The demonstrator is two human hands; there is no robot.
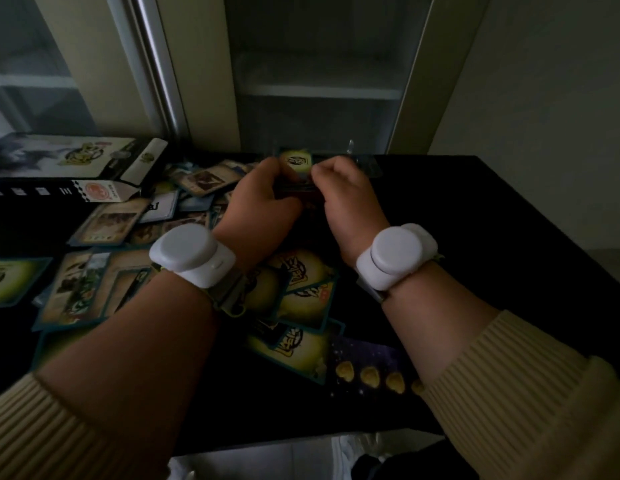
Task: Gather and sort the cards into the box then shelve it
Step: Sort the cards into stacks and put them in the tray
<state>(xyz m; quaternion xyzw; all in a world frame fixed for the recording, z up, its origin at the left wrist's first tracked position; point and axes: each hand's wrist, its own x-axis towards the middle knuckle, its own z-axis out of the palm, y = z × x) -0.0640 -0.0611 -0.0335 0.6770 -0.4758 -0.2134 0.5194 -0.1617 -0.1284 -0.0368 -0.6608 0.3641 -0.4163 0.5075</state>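
Your black table (475,237) lies bare on its right half out to the right edge, while its far edge butts the glass-door cabinet (319,81) and its left half is strewn with loose cards (104,220), with more of them between and under your forearms. Your left hand (260,199) and right hand (346,192) sit close together near the far edge, fingers curled and pinching a small stack of cards (296,164) between them. The opened box (73,168) lies on its side at far left, well apart from both hands.
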